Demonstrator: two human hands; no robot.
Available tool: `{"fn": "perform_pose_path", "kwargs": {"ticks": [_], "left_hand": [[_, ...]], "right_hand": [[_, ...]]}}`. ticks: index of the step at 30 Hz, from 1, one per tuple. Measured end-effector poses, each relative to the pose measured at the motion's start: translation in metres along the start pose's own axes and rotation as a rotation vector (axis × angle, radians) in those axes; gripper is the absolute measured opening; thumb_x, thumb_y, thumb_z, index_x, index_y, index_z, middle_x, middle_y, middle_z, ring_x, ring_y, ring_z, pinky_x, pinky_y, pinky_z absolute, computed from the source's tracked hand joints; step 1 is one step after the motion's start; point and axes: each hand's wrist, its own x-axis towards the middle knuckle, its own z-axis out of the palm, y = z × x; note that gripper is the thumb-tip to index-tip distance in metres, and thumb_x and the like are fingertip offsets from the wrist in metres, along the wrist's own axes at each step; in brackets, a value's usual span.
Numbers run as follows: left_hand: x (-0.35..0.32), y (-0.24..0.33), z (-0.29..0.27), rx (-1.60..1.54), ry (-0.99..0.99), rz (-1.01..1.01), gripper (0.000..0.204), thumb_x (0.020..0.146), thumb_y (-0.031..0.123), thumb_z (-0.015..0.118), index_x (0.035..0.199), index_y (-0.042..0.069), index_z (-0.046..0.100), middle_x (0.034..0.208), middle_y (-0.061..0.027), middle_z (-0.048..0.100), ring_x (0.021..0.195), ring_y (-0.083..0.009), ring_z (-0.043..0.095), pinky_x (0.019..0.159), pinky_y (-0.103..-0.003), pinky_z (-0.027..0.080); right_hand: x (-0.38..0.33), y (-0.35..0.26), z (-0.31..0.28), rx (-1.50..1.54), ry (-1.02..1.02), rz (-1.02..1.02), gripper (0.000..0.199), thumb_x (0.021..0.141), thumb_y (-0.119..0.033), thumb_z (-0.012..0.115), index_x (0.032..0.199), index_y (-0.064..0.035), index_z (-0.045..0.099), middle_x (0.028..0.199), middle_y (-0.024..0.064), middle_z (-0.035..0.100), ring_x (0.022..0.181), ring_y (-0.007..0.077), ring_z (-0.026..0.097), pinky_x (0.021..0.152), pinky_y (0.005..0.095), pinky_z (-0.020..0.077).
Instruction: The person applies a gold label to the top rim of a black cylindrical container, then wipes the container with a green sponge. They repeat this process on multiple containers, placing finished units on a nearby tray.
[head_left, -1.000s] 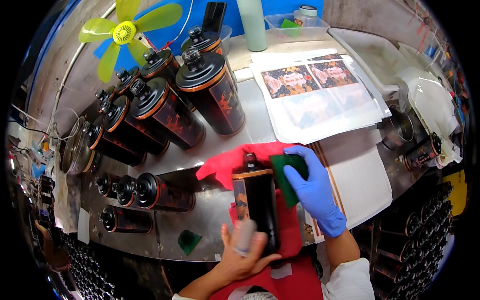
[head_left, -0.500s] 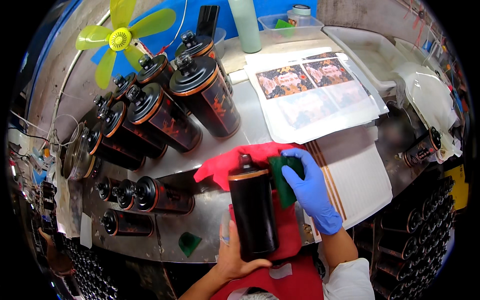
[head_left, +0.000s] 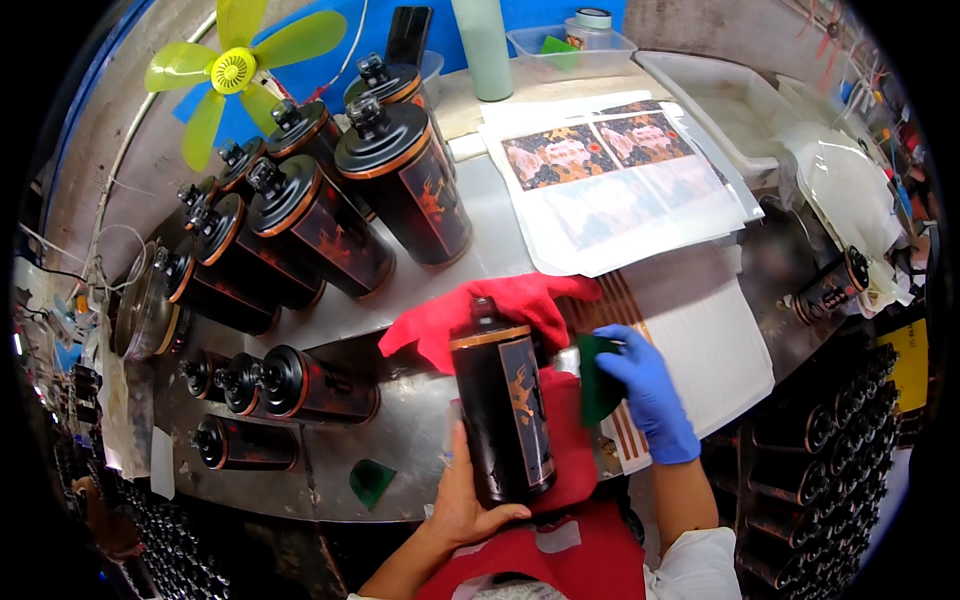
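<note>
Bare steel table (head_left: pixel 420 440) is left open beside lying bottles (head_left: pixel 300 385); upright black bottles (head_left: pixel 400 185) crowd the left rear.

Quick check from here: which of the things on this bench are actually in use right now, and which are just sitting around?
In use:
left hand holding the black bottle
gloved right hand with the green pad against it
red cloth under the bottle

Lying about:
standing bottles
lying bottles
printed sheets
fan
green scrap
clear tray
</note>
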Motion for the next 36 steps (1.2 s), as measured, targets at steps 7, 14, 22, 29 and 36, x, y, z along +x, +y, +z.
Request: {"fn": "perform_pose_path", "kwargs": {"ticks": [7,14,22,29,36], "left_hand": [[0.004,-0.003,0.017,-0.469,0.048,-0.081,0.126,0.063,0.034,0.084,0.142,-0.002,-0.007,0.129,-0.0227,0.042,0.107,-0.0315,0.055,0.092,-0.04,0.044],[0.011,0.004,0.016,-0.295,0.11,-0.04,0.127,0.06,0.056,0.078,0.143,-0.006,0.004,0.139,-0.0189,0.03,0.123,-0.0261,0.038,0.102,-0.035,0.029],[0.007,0.002,0.009,-0.234,0.096,-0.049,0.126,0.061,0.058,0.077,0.143,-0.006,0.006,0.142,-0.0204,0.028,0.126,-0.0276,0.035,0.105,-0.036,0.026],[0.009,0.004,0.013,-0.248,0.105,-0.022,0.122,0.063,0.058,0.075,0.144,-0.004,0.007,0.143,-0.0204,0.025,0.128,-0.0276,0.033,0.105,-0.036,0.025],[0.001,-0.001,0.015,-0.205,0.127,-0.029,0.122,0.062,0.054,0.077,0.144,-0.003,0.007,0.146,-0.0191,0.022,0.13,-0.0276,0.031,0.106,-0.036,0.025]], "right_hand": [[-0.049,0.007,-0.131,-0.528,0.634,0.004,0.024,0.086,-0.024,0.062,0.075,-0.003,0.061,0.064,0.0003,0.056,0.06,0.0093,0.052,0.06,0.0246,0.0426],[-0.111,0.011,-0.099,-1.6,0.26,-0.156,0.055,0.073,-0.005,0.054,0.124,-0.0234,0.055,0.094,0.0092,0.052,0.069,0.0278,0.06,0.063,0.0361,0.0507],[-0.179,0.057,-0.136,-1.269,0.605,-0.275,0.045,0.077,-0.007,0.061,0.121,-0.0147,0.058,0.09,0.0074,0.057,0.072,0.0159,0.057,0.057,0.0247,0.0442],[-0.107,0.089,-0.124,-0.322,0.934,0.029,0.05,0.075,-0.023,0.076,0.108,0.0031,0.049,0.088,0.0045,0.059,0.079,0.0077,0.051,0.067,0.0202,0.0413],[-0.146,0.05,-0.121,-0.17,0.682,0.186,0.05,0.073,-0.007,0.067,0.118,0.0043,0.048,0.071,0.0038,0.056,0.058,0.01,0.053,0.051,0.0214,0.0431]]}}
